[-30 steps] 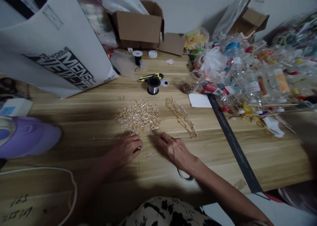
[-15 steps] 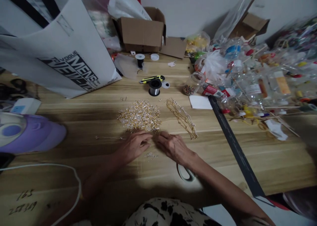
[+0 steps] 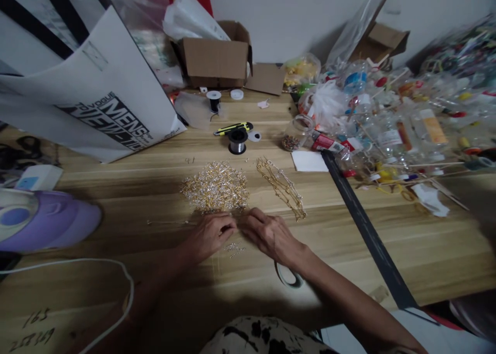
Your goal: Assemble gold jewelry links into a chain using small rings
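A heap of small gold and silver pieces (image 3: 217,186) lies on the wooden table. At its near edge, my left hand (image 3: 215,233) is closed, thumb against the fingers; anything pinched there is too small to make out. My right hand (image 3: 267,233) is just to the right, its fingers curled together and their tips hidden beneath the knuckles. Between and below the hands is a small group of silver pieces (image 3: 234,248). Gold and silver chains (image 3: 281,188) lie right of the heap. A pale looped handle (image 3: 289,276) shows partly under my right wrist.
Behind the heap are a wire spool (image 3: 237,141), a yellow-black cutter (image 3: 233,128) and a jar of beads (image 3: 296,133). A white bag (image 3: 116,95) and purple object (image 3: 65,219) occupy the left. Plastic bottles (image 3: 391,132) crowd the right beside a dark strip (image 3: 364,225).
My left hand's fingers have drawn closer together, thumb now against them. The hands remain close to each other at the heap's near edge. The camera view has shifted slightly.
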Demonstrator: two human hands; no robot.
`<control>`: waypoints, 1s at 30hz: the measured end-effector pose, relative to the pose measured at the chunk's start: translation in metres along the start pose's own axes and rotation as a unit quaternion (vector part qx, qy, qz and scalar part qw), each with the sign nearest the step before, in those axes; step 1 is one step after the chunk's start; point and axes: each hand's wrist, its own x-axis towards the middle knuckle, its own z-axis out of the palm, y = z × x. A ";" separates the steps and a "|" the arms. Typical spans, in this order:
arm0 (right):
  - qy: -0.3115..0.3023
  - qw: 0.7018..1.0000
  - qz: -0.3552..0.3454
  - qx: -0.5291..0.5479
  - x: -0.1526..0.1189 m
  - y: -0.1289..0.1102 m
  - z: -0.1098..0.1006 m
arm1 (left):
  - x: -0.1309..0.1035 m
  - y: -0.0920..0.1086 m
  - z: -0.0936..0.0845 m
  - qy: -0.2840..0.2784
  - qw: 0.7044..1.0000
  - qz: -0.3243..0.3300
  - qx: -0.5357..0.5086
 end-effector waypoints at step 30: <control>0.088 0.987 -0.134 0.010 -0.027 0.016 0.030 | -0.002 -0.015 -0.007 -0.034 0.997 -0.005 0.075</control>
